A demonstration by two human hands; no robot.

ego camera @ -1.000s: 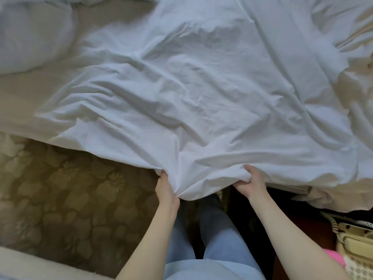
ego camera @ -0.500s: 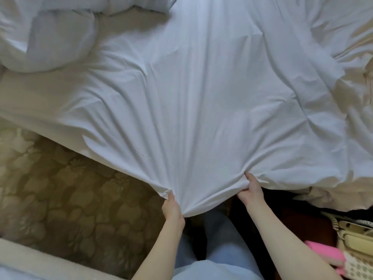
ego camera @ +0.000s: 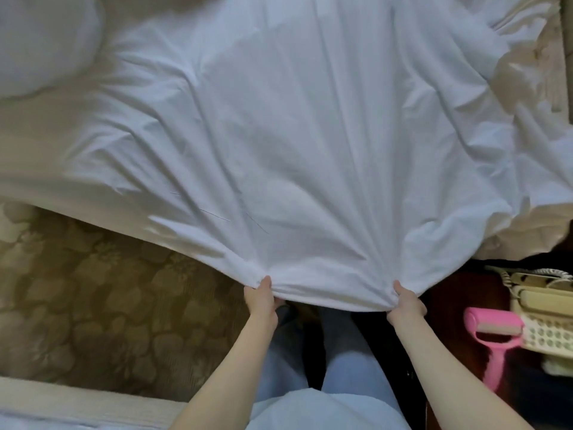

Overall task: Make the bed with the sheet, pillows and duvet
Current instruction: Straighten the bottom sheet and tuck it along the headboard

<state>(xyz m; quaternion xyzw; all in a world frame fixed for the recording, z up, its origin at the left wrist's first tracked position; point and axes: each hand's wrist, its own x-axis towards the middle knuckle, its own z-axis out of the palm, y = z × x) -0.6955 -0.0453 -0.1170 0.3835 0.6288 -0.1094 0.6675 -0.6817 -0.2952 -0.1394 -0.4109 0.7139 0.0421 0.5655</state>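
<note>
Here, left hand (ego camera: 259,301) and right hand (ego camera: 406,304) each grip the white sheet's (ego camera: 279,135) edge; no writing legible.

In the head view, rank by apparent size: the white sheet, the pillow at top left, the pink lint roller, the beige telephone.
1. white sheet, by far the largest.
2. pillow, partly cut off by the frame.
3 and 4. beige telephone and pink lint roller look similar; the telephone is cropped, so unranked.
</note>
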